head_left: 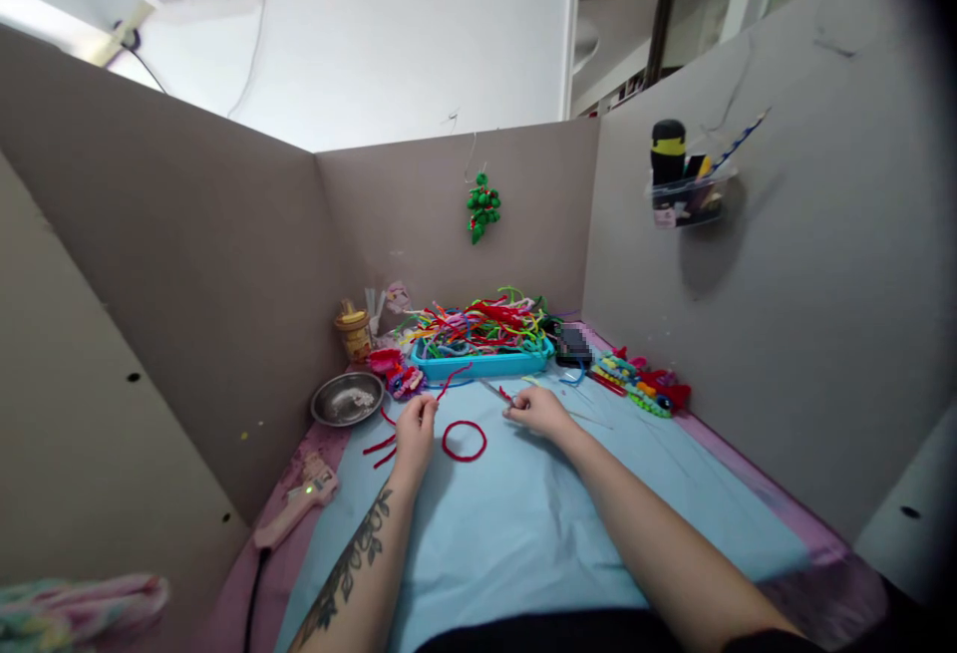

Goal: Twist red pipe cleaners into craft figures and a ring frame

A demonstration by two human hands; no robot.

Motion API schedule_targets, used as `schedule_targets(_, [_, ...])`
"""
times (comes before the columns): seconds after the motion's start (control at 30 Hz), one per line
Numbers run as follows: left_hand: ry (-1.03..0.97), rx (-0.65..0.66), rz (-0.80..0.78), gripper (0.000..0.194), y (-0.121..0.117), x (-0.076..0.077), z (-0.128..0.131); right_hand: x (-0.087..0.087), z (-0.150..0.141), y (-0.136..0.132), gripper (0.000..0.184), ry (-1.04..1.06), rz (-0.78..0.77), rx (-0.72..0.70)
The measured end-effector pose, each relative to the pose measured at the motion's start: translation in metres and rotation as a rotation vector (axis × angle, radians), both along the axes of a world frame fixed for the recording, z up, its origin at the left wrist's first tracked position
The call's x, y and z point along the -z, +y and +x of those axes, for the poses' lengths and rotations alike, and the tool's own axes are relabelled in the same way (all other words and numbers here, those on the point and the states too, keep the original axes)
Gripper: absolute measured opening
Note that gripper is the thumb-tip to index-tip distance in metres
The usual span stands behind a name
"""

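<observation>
Ring (pixel 465 424), red and fuzzy | right of it, our right hand (pixel 539 411) gripped silvery metal scissors (pixel 491 389) | left, our left hand (pixel 415 424) pinched a thin red fuzzy strand (pixel 449 379), apparently for steadiness

I find my left forearm (pixel 381 553) bare, marked with a dark leafy tattoo (pixel 362 555), and extended forward. My left hand (pixel 416 428) shows thumb and fingers drawn into a pinch. My right forearm (pixel 650 523) is bare, angled inward; my right hand (pixel 536 412), fingers curled in a grip, sits apart from the left.
</observation>
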State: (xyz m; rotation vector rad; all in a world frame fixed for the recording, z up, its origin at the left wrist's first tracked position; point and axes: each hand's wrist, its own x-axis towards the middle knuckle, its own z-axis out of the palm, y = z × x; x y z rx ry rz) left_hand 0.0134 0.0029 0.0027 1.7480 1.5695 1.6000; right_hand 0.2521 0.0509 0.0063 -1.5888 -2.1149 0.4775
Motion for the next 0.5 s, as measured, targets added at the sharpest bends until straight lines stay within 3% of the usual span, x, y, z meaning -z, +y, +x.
schedule_targets(0.1, [0.004,-0.016,0.054,0.022,-0.005,-0.007,0.002,-0.003,-0.014,-0.016,0.022,0.188,-0.171,-0.275])
schedule_targets(0.23, [0.091,0.004,0.107,0.022,-0.01,-0.009,0.008,-0.002,-0.035,-0.037,0.021,0.163,-0.308,-0.524])
schedule_targets(0.5, [0.386,0.045,0.166,0.021,-0.018,-0.008,0.011,-0.001,-0.045,-0.043,0.023,0.089,-0.236,-0.591])
